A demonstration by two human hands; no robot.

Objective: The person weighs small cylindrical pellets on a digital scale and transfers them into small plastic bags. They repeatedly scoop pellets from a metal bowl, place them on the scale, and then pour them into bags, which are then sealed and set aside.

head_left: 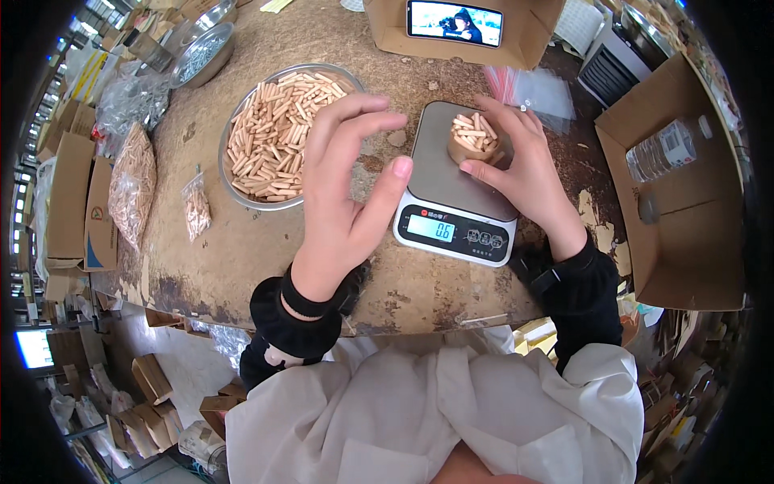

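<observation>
My right hand is wrapped round a small brown cup filled with short wooden dowel pins. The cup is over the metal plate of a kitchen scale; whether it rests there or is slightly raised I cannot tell. The scale's lit display faces me. My left hand is in the air between the bowl and the scale, its fingers apart and nothing in them. Behind it, a wide metal bowl holds a heap of the same dowels, its right side partly hidden by my fingers.
Left of the bowl lie a small bag of dowels and a larger one. Metal bowls stand at the back left. A phone leans in a cardboard box, near clear plastic bags. An open carton with a bottle borders the right.
</observation>
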